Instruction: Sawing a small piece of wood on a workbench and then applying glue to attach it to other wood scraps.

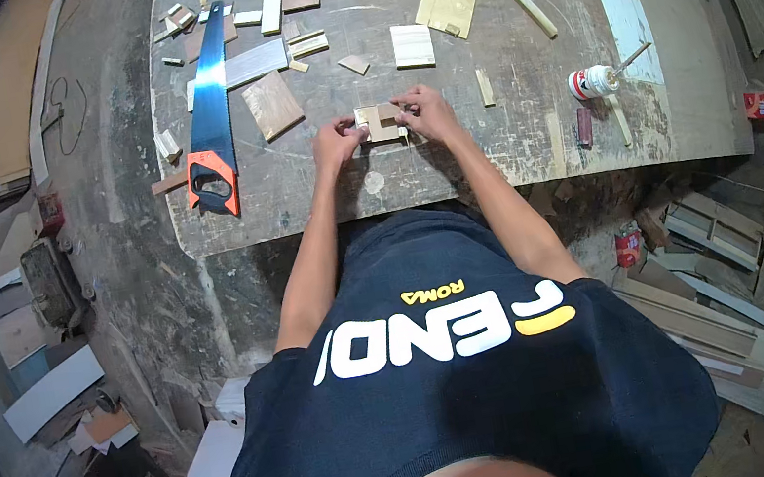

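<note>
A small assembly of pale wood pieces [375, 130] lies on the worktable in front of me, with a browner wood block [389, 111] among its parts. My left hand [337, 143] pinches its left side between thumb and fingers. From the other side my right hand [428, 115] grips its right end, fingers closed by the brown block. How the pieces join is too small to make out. Just beyond lie a small wood offcut [354, 64], a pale square wood piece [412, 45] and a brownish wood panel [273, 106].
A handsaw [211, 116] with an orange and black handle lies at the left of the worktable [489, 157]. On the right stands a white glue bottle [591, 82] with a stick across its top. Wood scraps [308, 44] are scattered toward the far side; more boards [729, 313] lie on the floor.
</note>
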`<state>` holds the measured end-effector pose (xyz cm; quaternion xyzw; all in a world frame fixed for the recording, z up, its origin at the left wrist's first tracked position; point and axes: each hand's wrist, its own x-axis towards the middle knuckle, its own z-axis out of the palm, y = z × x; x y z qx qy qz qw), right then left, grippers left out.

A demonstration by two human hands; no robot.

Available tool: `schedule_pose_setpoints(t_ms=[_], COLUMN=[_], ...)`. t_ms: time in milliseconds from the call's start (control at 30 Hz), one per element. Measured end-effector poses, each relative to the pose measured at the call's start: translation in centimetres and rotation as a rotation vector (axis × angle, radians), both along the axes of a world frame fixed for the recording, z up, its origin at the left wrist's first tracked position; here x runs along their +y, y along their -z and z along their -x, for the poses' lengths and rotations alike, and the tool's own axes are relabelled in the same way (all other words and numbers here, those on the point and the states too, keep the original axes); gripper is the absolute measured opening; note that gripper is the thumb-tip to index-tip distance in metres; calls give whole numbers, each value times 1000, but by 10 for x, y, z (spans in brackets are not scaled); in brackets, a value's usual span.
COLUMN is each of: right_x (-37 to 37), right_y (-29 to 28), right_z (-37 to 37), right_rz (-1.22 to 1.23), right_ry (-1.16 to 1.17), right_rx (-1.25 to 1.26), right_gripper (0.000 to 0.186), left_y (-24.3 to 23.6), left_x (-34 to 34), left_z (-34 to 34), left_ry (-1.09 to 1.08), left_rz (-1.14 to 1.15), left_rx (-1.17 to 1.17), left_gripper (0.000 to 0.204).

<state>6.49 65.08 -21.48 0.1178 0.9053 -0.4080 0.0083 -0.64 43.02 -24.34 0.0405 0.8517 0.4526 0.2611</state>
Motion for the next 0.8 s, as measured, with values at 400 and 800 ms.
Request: schedule_pose_setpoints(t_ms=[400,800], right_x=[0,6], right_y=[-1,21], right_z=[-2,-7], right_rz=[85,149], right_ry=[27,70], right_rx=[32,1], right_gripper=[38,39], left_y=[6,5], left_x=[3,14], left_z=[5,8], left_ry=[-1,-97], left_rz=[20,-90], left_rx=[38,-22], left_gripper=[44,31])
